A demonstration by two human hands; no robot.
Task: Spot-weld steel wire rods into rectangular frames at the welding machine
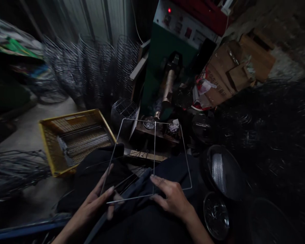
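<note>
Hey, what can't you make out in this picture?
All in the head view:
Wire frame, near-left corner: hidden by the left hand.
Green machine, top: cut off by the upper edge.
Cardboard box, printing: too blurred to read.
Dark pile at right: too dim to identify.

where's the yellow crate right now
In the head view, the yellow crate is on the left, beyond the left hand, with the person's dark clothing at its near right side.

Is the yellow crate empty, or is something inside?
Not empty, but not full: thin rods lie in the crate, and its mesh floor shows around them.
</note>
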